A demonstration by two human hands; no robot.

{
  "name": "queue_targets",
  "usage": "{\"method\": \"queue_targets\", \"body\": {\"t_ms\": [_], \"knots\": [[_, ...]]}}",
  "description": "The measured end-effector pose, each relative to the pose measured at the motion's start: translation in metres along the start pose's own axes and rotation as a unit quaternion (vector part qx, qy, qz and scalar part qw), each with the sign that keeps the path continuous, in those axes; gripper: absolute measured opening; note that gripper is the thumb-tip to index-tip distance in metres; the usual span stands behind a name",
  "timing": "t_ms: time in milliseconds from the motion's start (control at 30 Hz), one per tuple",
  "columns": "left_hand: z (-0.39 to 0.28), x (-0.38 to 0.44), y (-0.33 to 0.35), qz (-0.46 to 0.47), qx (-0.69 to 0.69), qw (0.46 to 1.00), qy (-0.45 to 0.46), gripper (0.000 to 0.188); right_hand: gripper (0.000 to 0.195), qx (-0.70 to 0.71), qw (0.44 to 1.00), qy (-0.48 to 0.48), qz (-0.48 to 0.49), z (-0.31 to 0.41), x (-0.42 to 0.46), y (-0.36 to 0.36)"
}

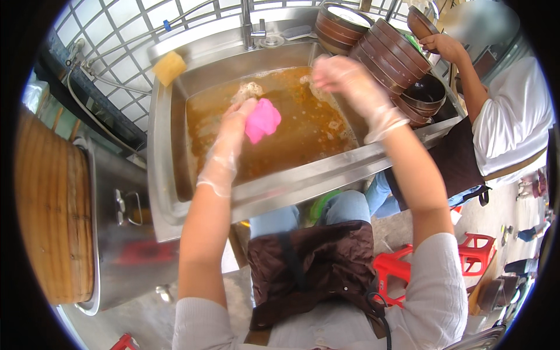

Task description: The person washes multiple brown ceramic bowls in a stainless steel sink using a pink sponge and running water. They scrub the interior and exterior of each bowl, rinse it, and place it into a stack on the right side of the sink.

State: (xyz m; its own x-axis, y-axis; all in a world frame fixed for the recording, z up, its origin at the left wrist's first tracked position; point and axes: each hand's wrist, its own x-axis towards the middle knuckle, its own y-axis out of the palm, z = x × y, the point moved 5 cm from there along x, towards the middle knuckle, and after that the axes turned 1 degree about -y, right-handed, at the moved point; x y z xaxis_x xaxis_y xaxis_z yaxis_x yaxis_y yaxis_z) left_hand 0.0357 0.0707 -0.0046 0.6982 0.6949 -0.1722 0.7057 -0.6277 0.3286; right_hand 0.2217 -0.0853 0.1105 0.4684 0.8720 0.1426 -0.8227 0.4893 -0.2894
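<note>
A bright pink cloth [262,120] is gripped in my left hand [238,116], above cloudy brown water [297,127]. The stainless steel sink basin [280,186] holds this water, with patches of foam on top. My right hand [339,76] is raised over the basin's right side and blurred, its fingers bent. It is nearest to a tilted stack of brown bowls [385,59]; whether the fingers hold anything small cannot be made out. Clear plastic gloves cover both hands.
A yellow sponge [169,68] rests on the sink's left rim, and a faucet [248,30] stands at the back. More bowls [341,26] are piled behind. At right, a co-worker's hand [444,47] holds a brown bowl [421,22]. A bamboo steamer [57,210] stands left; red stools [393,267] are behind.
</note>
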Motion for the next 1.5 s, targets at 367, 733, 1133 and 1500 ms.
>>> {"method": "queue_targets", "body": {"t_ms": [367,733,1133,1500], "knots": [[-0.003,0.003,-0.004,0.021,-0.135,0.99,0.042,0.033,0.057,0.376,0.883,0.179,0.216,-0.073,0.011,0.142],[-0.01,-0.021,0.038,0.006,0.544,0.823,0.161,0.083,0.039,0.227,0.939,0.18,0.186,-0.108,0.006,0.146],[-0.015,-0.038,0.034,-0.044,0.592,0.804,-0.028,0.044,0.05,-0.249,0.968,0.017,0.022,-0.066,0.004,0.139],[-0.003,-0.032,0.035,0.024,0.424,0.904,0.046,0.038,0.045,-0.292,0.947,-0.123,0.048,-0.057,0.005,0.127]]}}
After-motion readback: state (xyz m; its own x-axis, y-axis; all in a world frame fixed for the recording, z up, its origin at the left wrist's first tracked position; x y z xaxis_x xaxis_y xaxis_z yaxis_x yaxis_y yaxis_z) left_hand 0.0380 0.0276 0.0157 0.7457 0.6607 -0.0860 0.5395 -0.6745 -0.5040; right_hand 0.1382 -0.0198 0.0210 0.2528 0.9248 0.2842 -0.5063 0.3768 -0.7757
